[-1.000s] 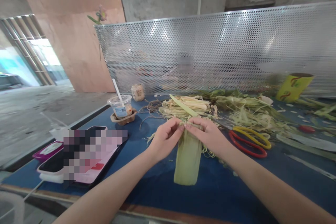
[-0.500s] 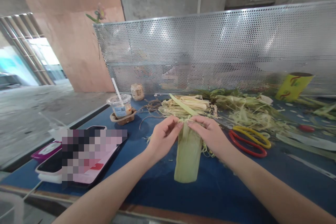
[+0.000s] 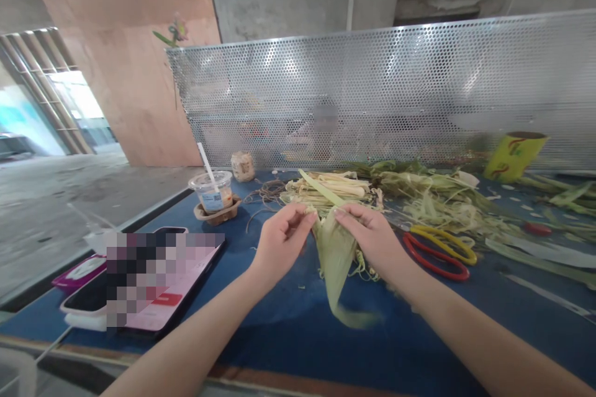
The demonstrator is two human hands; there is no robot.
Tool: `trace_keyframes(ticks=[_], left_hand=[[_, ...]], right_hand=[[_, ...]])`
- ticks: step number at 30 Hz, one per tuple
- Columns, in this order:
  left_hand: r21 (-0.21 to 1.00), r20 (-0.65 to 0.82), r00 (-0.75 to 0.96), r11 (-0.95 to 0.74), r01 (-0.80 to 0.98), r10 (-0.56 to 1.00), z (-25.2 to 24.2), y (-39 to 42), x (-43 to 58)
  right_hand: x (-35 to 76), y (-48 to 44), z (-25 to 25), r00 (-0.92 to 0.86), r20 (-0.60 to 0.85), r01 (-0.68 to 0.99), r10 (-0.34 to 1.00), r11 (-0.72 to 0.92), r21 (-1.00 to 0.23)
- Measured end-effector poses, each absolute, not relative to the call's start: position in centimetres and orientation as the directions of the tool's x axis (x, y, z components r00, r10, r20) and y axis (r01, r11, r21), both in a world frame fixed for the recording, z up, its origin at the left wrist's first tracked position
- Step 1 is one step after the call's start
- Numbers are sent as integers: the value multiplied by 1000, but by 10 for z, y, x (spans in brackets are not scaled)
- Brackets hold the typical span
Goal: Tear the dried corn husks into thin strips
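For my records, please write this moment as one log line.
left hand: pinching husk | right hand: pinching same husk | scissors: on table

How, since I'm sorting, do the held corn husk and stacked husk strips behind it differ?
The held corn husk is greenish; the stacked husk strips are mostly cream. The husk is broad, pinched by the left hand and right hand; the strips are narrow, lying stacked. Both are plant material.
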State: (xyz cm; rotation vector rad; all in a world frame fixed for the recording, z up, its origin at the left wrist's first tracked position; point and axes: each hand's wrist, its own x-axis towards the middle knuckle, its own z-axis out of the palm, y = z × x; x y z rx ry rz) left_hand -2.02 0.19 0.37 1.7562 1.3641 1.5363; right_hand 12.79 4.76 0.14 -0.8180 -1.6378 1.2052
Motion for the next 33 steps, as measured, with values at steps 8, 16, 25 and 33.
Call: trace_keyframes(ticks=[8, 16, 25, 33], left_hand=[[869, 454, -66, -426, 251, 888, -2, 8, -21], [809, 576, -232, -506, 299, 784, 2, 5, -20], [623, 731, -354, -782, -4, 583, 24, -1, -39], [599, 639, -569, -799, -54, 518, 41, -3, -50]], right_hand=[[131, 58, -3, -314, 233, -6, 920, 244, -970], [131, 61, -5, -261, 214, -87, 941, 198, -976], [167, 108, 4, 179, 186, -338, 966, 238, -911], [232, 145, 14, 560, 86, -355, 824, 333, -874]])
